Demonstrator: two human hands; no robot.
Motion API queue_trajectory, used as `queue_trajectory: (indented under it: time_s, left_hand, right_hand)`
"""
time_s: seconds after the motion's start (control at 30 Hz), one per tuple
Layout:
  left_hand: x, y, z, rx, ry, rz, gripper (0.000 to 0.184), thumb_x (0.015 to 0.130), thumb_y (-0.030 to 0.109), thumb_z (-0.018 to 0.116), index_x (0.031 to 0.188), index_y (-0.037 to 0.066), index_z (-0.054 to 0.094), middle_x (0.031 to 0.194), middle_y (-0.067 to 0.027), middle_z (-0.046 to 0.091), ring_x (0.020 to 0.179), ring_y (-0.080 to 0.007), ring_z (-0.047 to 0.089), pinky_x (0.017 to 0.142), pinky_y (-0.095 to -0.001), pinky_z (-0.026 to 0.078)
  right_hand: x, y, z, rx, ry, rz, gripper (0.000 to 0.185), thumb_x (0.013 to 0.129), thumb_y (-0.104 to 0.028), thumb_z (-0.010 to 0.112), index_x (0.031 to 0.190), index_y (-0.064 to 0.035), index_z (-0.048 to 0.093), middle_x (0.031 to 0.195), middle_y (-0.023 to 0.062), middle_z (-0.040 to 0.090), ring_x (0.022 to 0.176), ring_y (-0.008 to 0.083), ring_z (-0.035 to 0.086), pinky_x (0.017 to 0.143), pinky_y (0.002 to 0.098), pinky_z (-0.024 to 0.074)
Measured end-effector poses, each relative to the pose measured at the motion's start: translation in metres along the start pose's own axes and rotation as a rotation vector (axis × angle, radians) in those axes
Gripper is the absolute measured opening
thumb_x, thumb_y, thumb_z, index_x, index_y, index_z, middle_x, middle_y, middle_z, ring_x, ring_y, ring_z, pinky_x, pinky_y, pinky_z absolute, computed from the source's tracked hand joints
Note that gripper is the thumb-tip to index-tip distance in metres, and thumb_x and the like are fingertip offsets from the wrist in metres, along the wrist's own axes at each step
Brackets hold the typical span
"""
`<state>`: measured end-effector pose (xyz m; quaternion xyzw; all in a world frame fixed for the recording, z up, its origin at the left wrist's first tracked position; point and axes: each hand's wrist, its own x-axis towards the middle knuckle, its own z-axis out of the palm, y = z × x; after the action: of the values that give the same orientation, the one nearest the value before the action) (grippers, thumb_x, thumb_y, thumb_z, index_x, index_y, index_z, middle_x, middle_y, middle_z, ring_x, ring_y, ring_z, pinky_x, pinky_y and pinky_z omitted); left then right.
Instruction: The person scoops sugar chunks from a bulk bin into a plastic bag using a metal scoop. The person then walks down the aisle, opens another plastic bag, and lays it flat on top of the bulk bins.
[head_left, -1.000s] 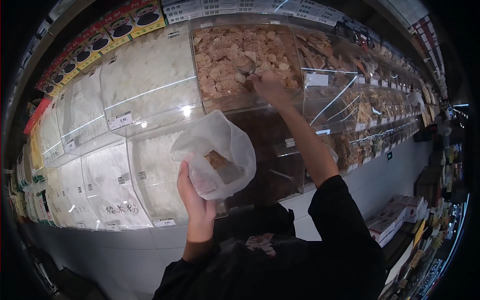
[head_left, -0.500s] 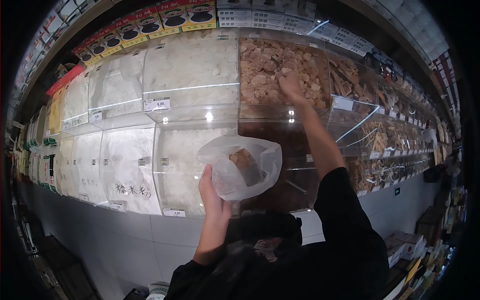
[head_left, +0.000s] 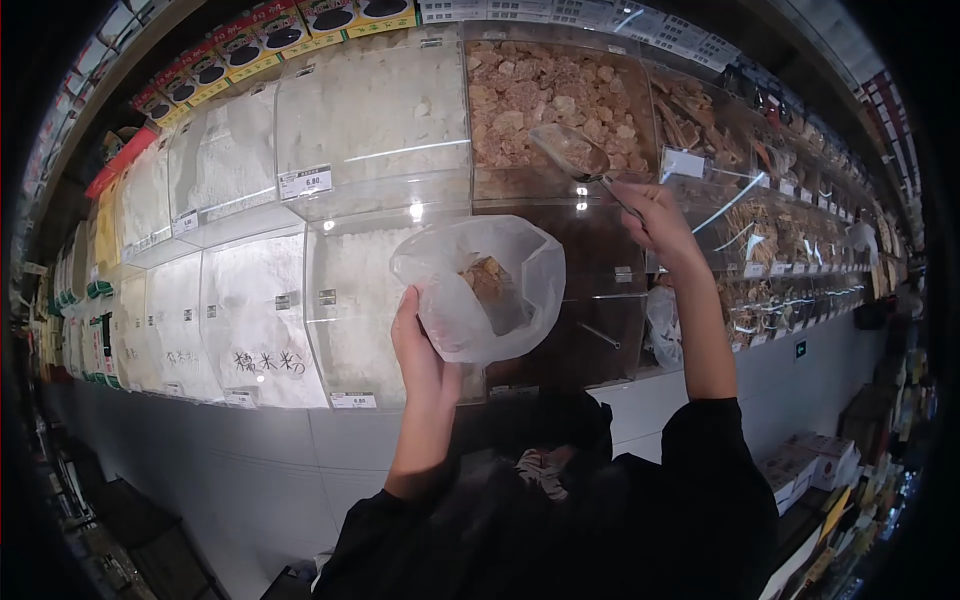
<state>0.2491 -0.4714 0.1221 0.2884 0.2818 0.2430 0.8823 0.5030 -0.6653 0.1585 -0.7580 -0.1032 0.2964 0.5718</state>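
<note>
Your right hand [head_left: 655, 220] grips the scoop [head_left: 575, 155], seen against the amber lumps [head_left: 535, 90]; load unclear. Your left hand [head_left: 425, 360] holds the plastic bag [head_left: 465, 325], some fingers hidden, brown contents [head_left: 487, 277] indistinct.

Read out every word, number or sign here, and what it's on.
"6.80": upper price tag.
"6.80", fainter: lower price tag.
"糯米粉", handwritten: white powder bin.
Arrow: green sign.
Too small or blurred: yellow-and-red boxes, white cartons, remaining tags.
</note>
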Motion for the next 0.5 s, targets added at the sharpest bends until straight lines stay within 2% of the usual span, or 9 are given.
queue_trajectory:
  time_s: [0.03,0.1,0.2,0.27,0.33,0.37,0.43,0.5]
  left_hand:
    - [0.001,-0.004,-0.009,-0.006,-0.104,0.046,0.060,0.085,0.006,0.055,0.139,-0.006,0.032,0.135,-0.0167,0.044,0.126,-0.0282,0.046,0.104,-0.0364,0.039]
    - [-0.003,-0.008,-0.016,-0.018,-0.164,0.066,0.061,0.085,0.006,0.055,0.140,-0.004,0.032,0.136,-0.0166,0.043,0.126,-0.0277,0.045,0.103,-0.0365,0.039]
    - [-0.001,-0.002,0.000,-0.046,-0.011,-0.018,0.042,0.093,0.018,0.054,0.130,0.001,0.045,0.123,-0.0121,0.053,0.113,-0.0217,0.054,0.093,-0.0354,0.045]
    - [0.004,-0.002,0.007,-0.079,0.124,-0.095,0.032,0.101,0.029,0.048,0.115,0.001,0.056,0.108,-0.0090,0.062,0.098,-0.0178,0.061,0.084,-0.0335,0.050]
    - [0.005,-0.007,0.000,-0.096,0.052,-0.086,0.032,0.101,0.028,0.049,0.115,0.001,0.057,0.108,-0.0086,0.062,0.099,-0.0174,0.060,0.084,-0.0331,0.050]
    - [0.005,-0.009,-0.002,-0.105,0.012,-0.081,0.031,0.101,0.028,0.049,0.115,0.001,0.058,0.107,-0.0084,0.062,0.099,-0.0172,0.060,0.083,-0.0329,0.050]
    - [0.000,-0.005,0.007,-0.089,0.011,-0.059,0.032,0.101,0.028,0.050,0.114,0.000,0.059,0.099,-0.0066,0.063,0.085,-0.0132,0.060,0.071,-0.0281,0.049]
    - [-0.005,0.001,0.007,-0.094,-0.037,-0.045,0.032,0.101,0.028,0.051,0.113,-0.001,0.059,0.088,-0.0043,0.061,0.069,-0.0094,0.055,0.059,-0.0239,0.045]
  right_hand:
    - [-0.015,-0.004,0.001,-0.024,-0.031,0.011,0.029,0.096,-0.028,0.058,0.085,-0.0029,0.069,0.049,-0.0095,0.036,0.041,0.0005,0.027,0.039,0.0212,0.0150]
    - [-0.042,-0.002,-0.003,-0.023,-0.127,-0.004,0.027,0.096,-0.025,0.058,0.087,-0.0016,0.069,0.049,-0.0089,0.037,0.041,0.0002,0.027,0.039,0.0215,0.0148]
    - [-0.074,0.000,-0.006,-0.024,-0.318,0.033,0.026,0.096,-0.021,0.056,0.089,0.0008,0.069,0.049,-0.0075,0.040,0.042,0.0001,0.028,0.040,0.0211,0.0159]
    - [-0.082,0.003,-0.001,-0.071,-0.446,0.059,0.026,0.097,-0.019,0.055,0.090,0.0021,0.069,0.051,-0.0062,0.042,0.045,0.0009,0.032,0.042,0.0209,0.0198]
    - [-0.086,0.005,0.019,-0.163,-0.554,0.071,0.026,0.097,-0.018,0.054,0.092,0.0031,0.069,0.055,-0.0045,0.046,0.049,0.0025,0.038,0.045,0.0210,0.0265]
    - [-0.085,0.010,0.030,-0.254,-0.530,0.005,0.027,0.097,-0.019,0.054,0.091,0.0029,0.069,0.057,-0.0014,0.050,0.052,0.0068,0.044,0.048,0.0241,0.0315]
    - [-0.079,0.030,0.054,-0.435,-0.485,-0.129,0.028,0.096,-0.020,0.054,0.090,0.0026,0.068,0.061,0.0048,0.058,0.057,0.0154,0.056,0.054,0.0303,0.0417]
    - [-0.072,0.049,0.075,-0.757,-0.323,-0.254,0.027,0.094,-0.025,0.056,0.093,-0.0004,0.069,0.069,0.0115,0.063,0.065,0.0271,0.061,0.061,0.0366,0.0458]
